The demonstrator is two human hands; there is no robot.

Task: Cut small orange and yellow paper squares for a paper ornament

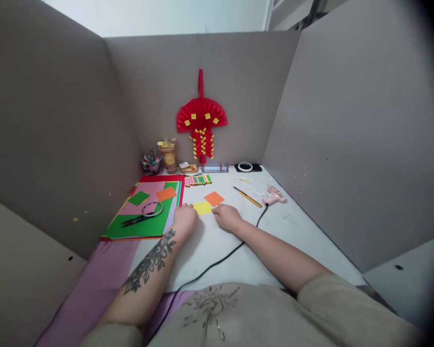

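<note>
While right fingers (216,210) pinch yellow paper (202,208), left fingers (184,206) curled opposite, hold too hidden to tell

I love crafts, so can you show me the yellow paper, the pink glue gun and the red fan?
Yellow paper (202,208): head view, middle of the sheet.
Pink glue gun (275,196): head view, on its body.
Red fan (201,108): head view, on its folds.

A small, flat yellow paper piece (202,208) lies on the white tabletop (213,255).
</note>
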